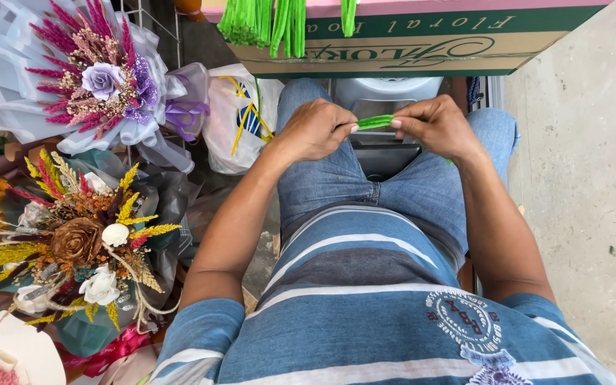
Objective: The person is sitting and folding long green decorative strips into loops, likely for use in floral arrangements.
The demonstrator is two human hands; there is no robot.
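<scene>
The left hand and right hand meet over the person's knees, each pinching one end of a short green strip between thumb and fingertips, so it lies level and taut between them, at about twelve o'clock from the striped shirt. Farther out at twelve, a cardboard box carries bundles of green stems, close enough to reach. At ten o'clock lies a purple-and-pink bouquet, and at nine a dried bouquet with brown and white roses, both off the lap.
</scene>
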